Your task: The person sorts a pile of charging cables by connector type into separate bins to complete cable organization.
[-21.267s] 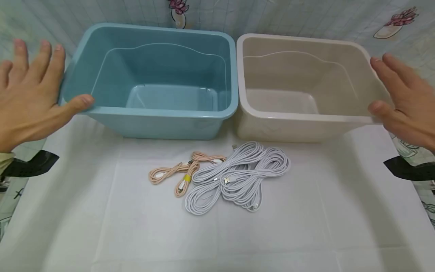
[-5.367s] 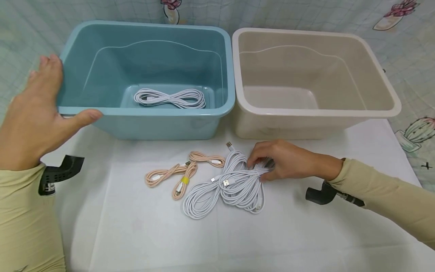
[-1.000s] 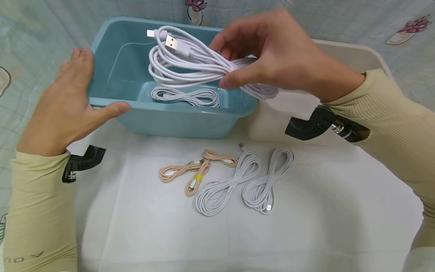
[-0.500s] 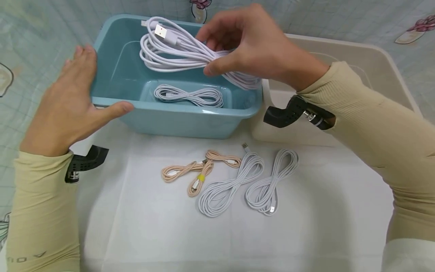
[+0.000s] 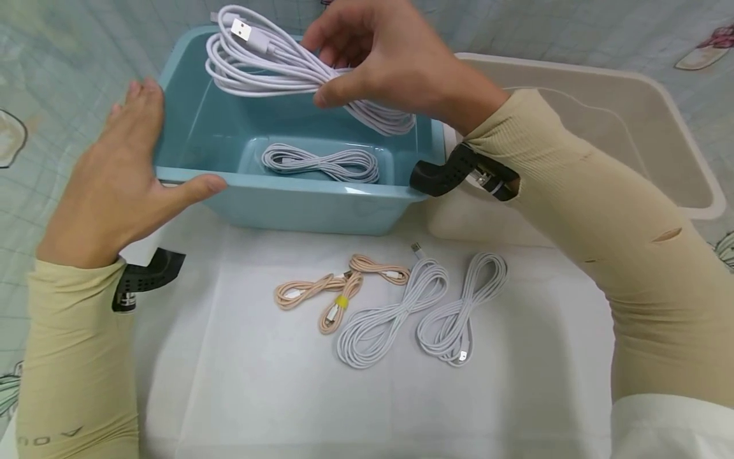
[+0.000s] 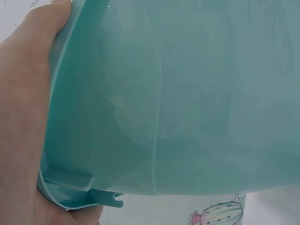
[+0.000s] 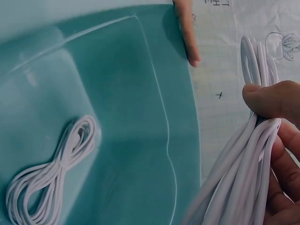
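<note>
Currently holding up a coiled white cable [image 5: 260,60] in the right hand [image 5: 373,60], above the blue bin [image 5: 304,207], with thumb and fingers curled round the middle of the bundle and a metal-tipped USB plug [image 5: 241,29] near its left end. Resting the left hand [image 5: 115,175] on the left end of that same bin, with fingers straight along the outside and thumb spread wide over the near rim. Showing, on the bin's floor, below the raised bundle and apart from it, a second white cable [image 5: 321,164] in a figure eight. Showing also, just to the right, a beige bin [image 5: 602,108], partly behind the right forearm. Bearing, on the white-covered worktop [image 5: 287,395] in front of both bins, three peach cables [image 5: 350,284] clustered together, one with a yellow band [image 5: 341,301], and, farther right, two looped white cables [image 5: 404,309] side by side. Wearing tan sleeves [image 5: 80,357] on both arms
</note>
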A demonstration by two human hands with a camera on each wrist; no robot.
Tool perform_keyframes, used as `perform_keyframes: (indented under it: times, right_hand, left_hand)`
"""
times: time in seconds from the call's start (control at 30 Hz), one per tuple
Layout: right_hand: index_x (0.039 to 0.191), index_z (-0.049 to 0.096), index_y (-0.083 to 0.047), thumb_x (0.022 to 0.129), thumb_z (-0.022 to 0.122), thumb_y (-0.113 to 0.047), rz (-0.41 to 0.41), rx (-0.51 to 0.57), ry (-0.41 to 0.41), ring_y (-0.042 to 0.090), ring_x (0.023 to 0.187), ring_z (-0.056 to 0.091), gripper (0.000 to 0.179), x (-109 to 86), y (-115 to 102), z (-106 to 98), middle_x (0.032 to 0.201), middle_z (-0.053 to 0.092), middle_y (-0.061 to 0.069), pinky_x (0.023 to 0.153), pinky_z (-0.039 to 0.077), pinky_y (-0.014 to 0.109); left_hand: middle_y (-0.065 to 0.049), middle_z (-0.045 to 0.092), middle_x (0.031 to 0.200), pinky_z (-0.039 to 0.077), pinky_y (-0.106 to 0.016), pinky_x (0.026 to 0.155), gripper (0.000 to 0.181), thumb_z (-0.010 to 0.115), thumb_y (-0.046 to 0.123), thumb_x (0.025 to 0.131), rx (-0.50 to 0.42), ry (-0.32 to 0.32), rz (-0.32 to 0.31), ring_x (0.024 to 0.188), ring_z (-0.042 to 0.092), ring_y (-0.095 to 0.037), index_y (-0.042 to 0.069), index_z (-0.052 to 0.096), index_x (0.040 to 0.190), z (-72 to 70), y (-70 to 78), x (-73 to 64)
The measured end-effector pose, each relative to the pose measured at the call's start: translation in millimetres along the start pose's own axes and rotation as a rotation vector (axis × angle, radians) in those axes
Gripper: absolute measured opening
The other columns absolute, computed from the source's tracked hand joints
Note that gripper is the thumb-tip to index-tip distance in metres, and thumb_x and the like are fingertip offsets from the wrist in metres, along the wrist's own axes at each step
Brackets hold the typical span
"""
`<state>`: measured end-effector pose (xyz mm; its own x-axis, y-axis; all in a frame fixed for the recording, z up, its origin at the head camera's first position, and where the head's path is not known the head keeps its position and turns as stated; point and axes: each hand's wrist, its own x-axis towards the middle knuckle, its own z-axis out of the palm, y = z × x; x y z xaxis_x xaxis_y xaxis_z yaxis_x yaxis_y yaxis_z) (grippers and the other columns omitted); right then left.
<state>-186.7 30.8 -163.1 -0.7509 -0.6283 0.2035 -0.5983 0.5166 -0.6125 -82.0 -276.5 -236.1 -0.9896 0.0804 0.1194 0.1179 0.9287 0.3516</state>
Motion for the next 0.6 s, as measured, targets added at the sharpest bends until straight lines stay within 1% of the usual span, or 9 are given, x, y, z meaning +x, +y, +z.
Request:
perform_keyframes:
  times: [0.13, 0.23, 0.43, 0.6]
  right_hand:
    - [0.122, 0.066, -0.015, 0.080, 0.080, -0.020, 0.005, 0.014, 0.009, 0.006, 0.092, 0.055, 0.045, 4.9, 4, 5, 0.100, 0.057, -0.007, 0.089, 0.049, 0.014]
    - [0.122, 0.066, -0.015, 0.079, 0.080, -0.020, 0.020, 0.023, 0.015, 0.006, 0.091, 0.056, 0.045, 9.0, 8, 9, 0.100, 0.058, -0.007, 0.091, 0.050, 0.013]
    - [0.121, 0.066, -0.015, 0.079, 0.081, -0.018, 0.063, 0.036, -0.011, 0.006, 0.095, 0.055, 0.044, 17.9, 12, 15, 0.103, 0.059, -0.006, 0.093, 0.050, 0.015]
    - [0.120, 0.067, -0.016, 0.079, 0.080, -0.018, 0.083, 0.036, -0.044, 0.007, 0.095, 0.054, 0.043, 23.6, 18, 20, 0.100, 0.057, -0.007, 0.090, 0.049, 0.015]
  left_hand:
    - [-0.002, -0.003, 0.164, 0.002, -0.045, 0.129, 0.114, 0.063, 0.065, 0.080, 0.001, -0.006, 0.005, 0.155, -0.003, -0.024, 0.014, -0.004, 0.157, -0.1, 0.0, -0.4]
    - [-0.001, -0.003, 0.164, 0.002, -0.047, 0.128, 0.114, 0.063, 0.066, 0.080, 0.005, -0.007, 0.000, 0.155, -0.003, -0.025, 0.014, -0.005, 0.156, 0.2, 0.4, -1.4]
    - [-0.001, -0.002, 0.164, 0.003, -0.051, 0.127, 0.113, 0.064, 0.065, 0.080, -0.001, 0.002, -0.009, 0.155, -0.002, -0.026, 0.016, -0.004, 0.157, 0.4, 0.8, -3.0]
    - [0.000, -0.002, 0.164, 0.003, -0.050, 0.127, 0.114, 0.063, 0.065, 0.080, 0.003, -0.001, -0.010, 0.155, -0.002, -0.026, 0.015, -0.004, 0.157, 0.0, 1.5, -2.9]
